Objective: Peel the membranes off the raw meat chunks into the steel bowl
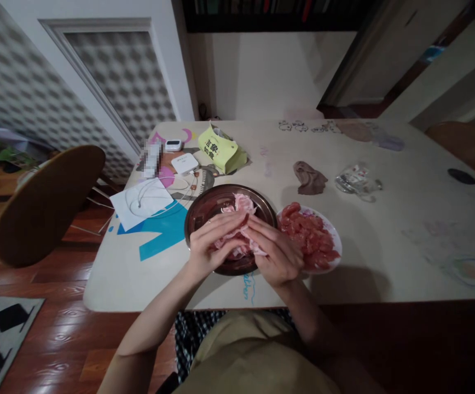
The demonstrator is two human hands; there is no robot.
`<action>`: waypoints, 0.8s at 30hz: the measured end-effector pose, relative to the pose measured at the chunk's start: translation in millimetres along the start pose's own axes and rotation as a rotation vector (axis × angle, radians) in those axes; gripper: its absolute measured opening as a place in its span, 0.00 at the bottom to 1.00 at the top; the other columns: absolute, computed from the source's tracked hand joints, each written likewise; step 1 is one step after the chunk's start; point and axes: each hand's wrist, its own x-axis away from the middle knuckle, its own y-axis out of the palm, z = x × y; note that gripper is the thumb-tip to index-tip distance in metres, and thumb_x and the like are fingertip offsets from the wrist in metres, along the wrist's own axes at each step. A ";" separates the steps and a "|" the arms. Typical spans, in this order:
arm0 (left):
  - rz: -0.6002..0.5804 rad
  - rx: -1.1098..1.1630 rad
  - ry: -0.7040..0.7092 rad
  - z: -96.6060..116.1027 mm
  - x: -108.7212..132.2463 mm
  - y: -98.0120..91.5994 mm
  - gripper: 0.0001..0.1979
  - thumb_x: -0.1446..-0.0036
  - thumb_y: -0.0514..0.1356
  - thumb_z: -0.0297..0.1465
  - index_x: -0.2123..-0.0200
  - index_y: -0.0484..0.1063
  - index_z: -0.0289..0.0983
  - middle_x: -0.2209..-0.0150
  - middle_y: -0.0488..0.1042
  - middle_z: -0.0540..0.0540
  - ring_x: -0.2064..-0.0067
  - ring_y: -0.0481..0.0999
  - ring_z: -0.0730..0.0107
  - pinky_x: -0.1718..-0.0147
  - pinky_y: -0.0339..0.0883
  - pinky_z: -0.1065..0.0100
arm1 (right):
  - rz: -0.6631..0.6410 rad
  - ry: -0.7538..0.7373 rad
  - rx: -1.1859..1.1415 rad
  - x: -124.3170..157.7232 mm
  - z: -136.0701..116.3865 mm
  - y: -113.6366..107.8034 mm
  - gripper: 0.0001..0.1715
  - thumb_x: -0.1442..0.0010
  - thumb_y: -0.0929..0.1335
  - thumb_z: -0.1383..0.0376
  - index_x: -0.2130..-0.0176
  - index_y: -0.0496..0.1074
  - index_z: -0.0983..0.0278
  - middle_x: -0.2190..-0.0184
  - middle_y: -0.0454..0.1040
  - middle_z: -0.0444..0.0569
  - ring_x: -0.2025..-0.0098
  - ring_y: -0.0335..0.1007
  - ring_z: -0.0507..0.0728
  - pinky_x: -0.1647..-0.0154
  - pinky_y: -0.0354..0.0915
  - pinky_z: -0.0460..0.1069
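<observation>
Both of my hands are over a round, dark, shiny dish [200, 205], their fingertips meeting near its middle. Pale pink, fatty raw meat [244, 203] lies in the dish and shows beyond and between my fingers. My left hand [213, 241] curls around the meat from the left, thumb below. From the right, my right hand [277, 250] closes on the same meat, and a pale edge sticks out under its fingers. Just to the right, a white plate [336, 232] bears a heap of redder raw meat pieces [307, 235]. My fingers partly hide what they grip.
Behind the dish are a yellow-green packet [223, 150], a white box [184, 162] and a cable. Paper [141, 202] and a blue sheet [163, 232] lie left. A brown cloth [309, 178] and a clear glass item [354, 180] stand back right. A chair [48, 202] is left.
</observation>
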 end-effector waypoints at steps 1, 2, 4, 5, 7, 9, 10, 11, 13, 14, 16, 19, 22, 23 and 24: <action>0.005 -0.003 0.000 -0.7 0.3 0.4 0.22 0.38 0.67 0.29 0.41 0.75 0.41 0.45 0.80 0.39 0.43 0.80 0.57 0.43 0.76 0.53 | -0.011 -0.010 0.014 0.0 -0.5 1.6 0.28 0.34 0.67 0.76 0.39 0.72 0.57 0.49 0.82 0.48 0.46 0.80 0.59 0.45 0.79 0.52; 0.016 -0.004 -0.003 -1.3 0.5 0.9 0.21 0.38 0.67 0.28 0.41 0.75 0.41 0.45 0.80 0.39 0.44 0.81 0.57 0.43 0.76 0.53 | -0.020 -0.018 0.030 0.4 -0.7 2.8 0.28 0.34 0.67 0.75 0.38 0.71 0.57 0.48 0.81 0.48 0.46 0.80 0.59 0.44 0.79 0.52; 0.034 0.003 -0.016 -2.1 1.0 1.7 0.20 0.37 0.66 0.26 0.42 0.76 0.42 0.46 0.81 0.40 0.45 0.81 0.58 0.43 0.76 0.54 | -0.024 -0.037 0.056 1.8 -0.1 3.7 0.28 0.34 0.69 0.74 0.38 0.71 0.57 0.48 0.81 0.49 0.46 0.80 0.59 0.44 0.79 0.51; 0.035 0.010 -0.018 -2.2 1.1 1.9 0.20 0.38 0.66 0.26 0.42 0.76 0.41 0.47 0.81 0.40 0.45 0.81 0.58 0.43 0.76 0.54 | -0.024 -0.049 0.062 2.7 0.7 3.2 0.28 0.34 0.69 0.74 0.38 0.72 0.57 0.48 0.81 0.49 0.46 0.80 0.59 0.44 0.79 0.51; 0.014 0.019 -0.013 -1.8 0.8 2.1 0.21 0.38 0.66 0.25 0.42 0.76 0.41 0.47 0.81 0.40 0.45 0.81 0.58 0.44 0.76 0.53 | -0.032 -0.073 0.063 3.6 2.2 1.1 0.27 0.35 0.69 0.75 0.39 0.72 0.59 0.49 0.82 0.49 0.46 0.80 0.59 0.45 0.79 0.51; -0.006 0.028 -0.006 -0.8 0.1 1.7 0.20 0.38 0.66 0.25 0.43 0.77 0.41 0.47 0.81 0.40 0.44 0.81 0.58 0.44 0.76 0.53 | -0.041 -0.095 0.060 2.6 3.0 -1.7 0.26 0.35 0.70 0.75 0.40 0.73 0.60 0.50 0.82 0.49 0.47 0.80 0.59 0.46 0.80 0.50; -0.013 0.035 -0.004 -0.3 -0.4 1.4 0.20 0.38 0.66 0.24 0.43 0.77 0.40 0.47 0.81 0.40 0.44 0.81 0.58 0.44 0.76 0.53 | -0.038 -0.100 0.059 1.4 2.9 -3.0 0.26 0.35 0.69 0.76 0.40 0.73 0.60 0.51 0.83 0.49 0.47 0.81 0.58 0.46 0.80 0.50; -0.019 0.040 -0.002 0.2 -1.0 1.1 0.19 0.38 0.65 0.24 0.44 0.77 0.40 0.47 0.81 0.40 0.44 0.81 0.59 0.44 0.76 0.53 | -0.028 -0.098 0.059 -0.1 2.5 -4.1 0.25 0.35 0.69 0.76 0.41 0.74 0.60 0.52 0.83 0.48 0.48 0.81 0.57 0.47 0.80 0.50; -0.032 0.050 0.005 0.8 -2.0 0.2 0.19 0.37 0.64 0.24 0.44 0.77 0.40 0.47 0.81 0.40 0.44 0.81 0.59 0.44 0.77 0.53 | -0.004 -0.082 0.062 -3.1 1.4 -5.7 0.25 0.35 0.69 0.76 0.42 0.75 0.59 0.54 0.84 0.47 0.51 0.83 0.56 0.46 0.79 0.49; -0.041 0.053 0.011 0.9 -2.6 -0.2 0.18 0.36 0.64 0.24 0.44 0.77 0.40 0.47 0.81 0.40 0.44 0.81 0.59 0.45 0.77 0.53 | 0.001 -0.070 0.065 -4.2 0.9 -6.2 0.24 0.35 0.69 0.76 0.43 0.76 0.59 0.55 0.84 0.46 0.52 0.83 0.56 0.45 0.79 0.48; -0.057 0.059 0.026 0.7 -3.7 -1.1 0.18 0.36 0.64 0.24 0.44 0.77 0.40 0.48 0.81 0.40 0.45 0.81 0.59 0.45 0.77 0.54 | 0.011 -0.051 0.076 -5.1 0.4 -6.9 0.23 0.35 0.68 0.77 0.45 0.77 0.58 0.56 0.84 0.45 0.54 0.83 0.55 0.45 0.78 0.48; -0.060 0.078 0.033 -0.2 -5.4 -2.1 0.18 0.37 0.64 0.24 0.44 0.78 0.40 0.49 0.82 0.40 0.46 0.82 0.59 0.46 0.78 0.55 | 0.029 -0.002 0.076 -3.5 0.6 -7.1 0.22 0.35 0.67 0.76 0.47 0.77 0.57 0.57 0.85 0.45 0.54 0.84 0.55 0.47 0.79 0.47; -0.044 0.109 0.015 -1.9 -5.9 -2.3 0.18 0.38 0.67 0.28 0.45 0.78 0.40 0.50 0.82 0.39 0.47 0.82 0.58 0.46 0.78 0.53 | 0.035 0.037 0.059 -1.1 1.0 -5.5 0.24 0.35 0.66 0.76 0.45 0.76 0.57 0.56 0.84 0.45 0.53 0.83 0.56 0.49 0.80 0.49; -0.034 0.114 0.011 -2.6 -5.7 -2.4 0.19 0.40 0.69 0.30 0.45 0.78 0.40 0.50 0.82 0.39 0.47 0.82 0.57 0.46 0.78 0.53 | 0.028 0.034 0.046 -0.5 1.2 -4.4 0.25 0.35 0.66 0.77 0.44 0.75 0.57 0.54 0.84 0.46 0.52 0.83 0.56 0.49 0.80 0.50; -0.018 0.113 0.009 -3.3 -5.3 -2.4 0.21 0.42 0.71 0.32 0.45 0.78 0.41 0.50 0.82 0.39 0.47 0.82 0.57 0.46 0.78 0.52 | 0.017 0.028 0.029 -0.2 1.3 -3.2 0.25 0.35 0.66 0.77 0.43 0.75 0.57 0.53 0.84 0.47 0.50 0.82 0.57 0.48 0.80 0.51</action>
